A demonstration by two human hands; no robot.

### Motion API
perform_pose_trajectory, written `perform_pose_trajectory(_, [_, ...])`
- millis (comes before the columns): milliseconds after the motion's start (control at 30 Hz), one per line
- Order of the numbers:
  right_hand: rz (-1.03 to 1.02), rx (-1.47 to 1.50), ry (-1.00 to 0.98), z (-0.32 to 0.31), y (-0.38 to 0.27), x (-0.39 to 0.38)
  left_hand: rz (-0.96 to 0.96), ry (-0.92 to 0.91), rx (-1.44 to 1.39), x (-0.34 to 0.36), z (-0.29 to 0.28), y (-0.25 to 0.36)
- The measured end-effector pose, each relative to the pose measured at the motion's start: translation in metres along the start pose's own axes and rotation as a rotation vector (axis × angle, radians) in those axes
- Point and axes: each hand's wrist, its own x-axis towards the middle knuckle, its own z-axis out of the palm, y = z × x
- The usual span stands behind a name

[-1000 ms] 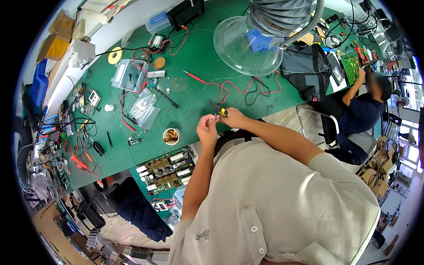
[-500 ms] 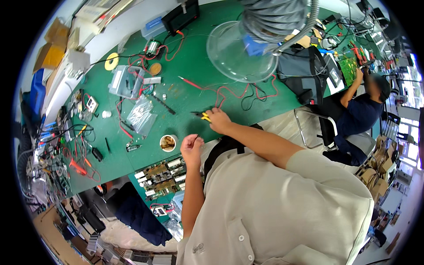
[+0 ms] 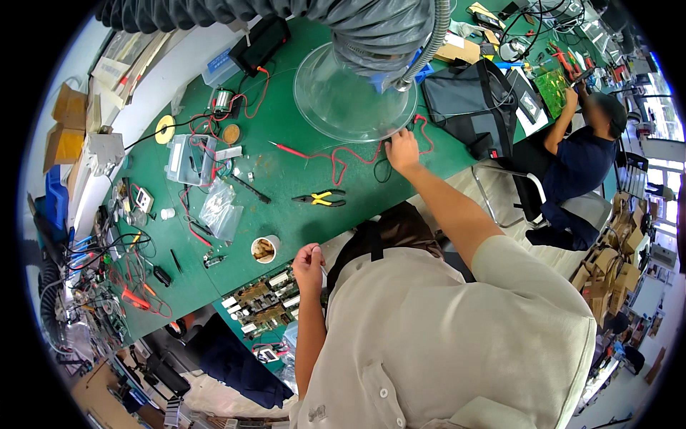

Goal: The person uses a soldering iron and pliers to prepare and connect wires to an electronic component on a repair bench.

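My right hand (image 3: pixel 404 151) reaches out over the green bench with its fingers curled at the red and black test leads (image 3: pixel 382 170), beside the rim of a clear round extraction hood (image 3: pixel 314 107). It seems to grip a lead there, though the fingers partly cover it. Close to my body, my left hand (image 3: pixel 309 269) is closed, thumb against fingers; whatever it pinches is too small to make out. Yellow-and-black pliers (image 3: pixel 320 198) lie on the bench between my hands, jaws pointing left. A white cup (image 3: pixel 265 249) with brownish contents stands left of my left hand.
A clear plastic box (image 3: pixel 189 159), a plastic bag (image 3: pixel 221 209) and a black pen-like tool (image 3: pixel 251 189) lie left. Circuit boards (image 3: pixel 268 304) sit below the bench edge. A grey bag (image 3: pixel 468 107) lies right, near a seated co-worker (image 3: pixel 582 150). A grey hose (image 3: pixel 382 36) hangs overhead.
My right hand has let go of the pliers, which now lie on the bench, and has moved right and farther out to the test leads. My left hand has drawn slightly closer to my body.
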Motion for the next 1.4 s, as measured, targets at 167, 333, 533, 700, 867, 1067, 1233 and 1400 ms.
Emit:
perform_pose_trajectory(167, [-0.007, -0.143, -0.123, 0.021, 0.024, 0.013, -0.036, -0.045, 0.058, -0.001, 0.004, 0.019])
perform_pose_trajectory(333, [-0.137, -0.09, -0.148, 0.009, 0.047, -0.004, 0.046, -0.037, 0.175, 0.011, 0.008, 0.036])
perform_pose_trajectory(533, [-0.36, 0.443, -0.114, -0.116, -0.027, -0.054, 0.24, -0.109, 0.164, 0.016, 0.024, 0.079])
perform_pose_trajectory(700, [-0.427, 0.576, -0.051, -0.185, -0.086, -0.077, 0.348, -0.233, 0.028, 0.018, 0.047, 0.147])
perform_pose_trajectory(867, [-0.478, 0.618, -0.025, -0.196, -0.101, -0.079, 0.375, -0.283, 0.043, 0.014, 0.046, 0.169])
perform_pose_trajectory(1067, [-0.515, 0.637, -0.03, -0.204, -0.11, -0.081, 0.375, -0.271, 0.01, 0.005, 0.045, 0.171])
perform_pose_trajectory(1233, [-0.526, 0.643, -0.045, -0.202, -0.116, -0.084, 0.38, -0.248, 0.021, 0.0, 0.042, 0.169])
perform_pose_trajectory(1400, [-0.521, 0.644, -0.024, -0.202, -0.116, -0.084, 0.367, -0.219, -0.017, -0.001, 0.037, 0.166])
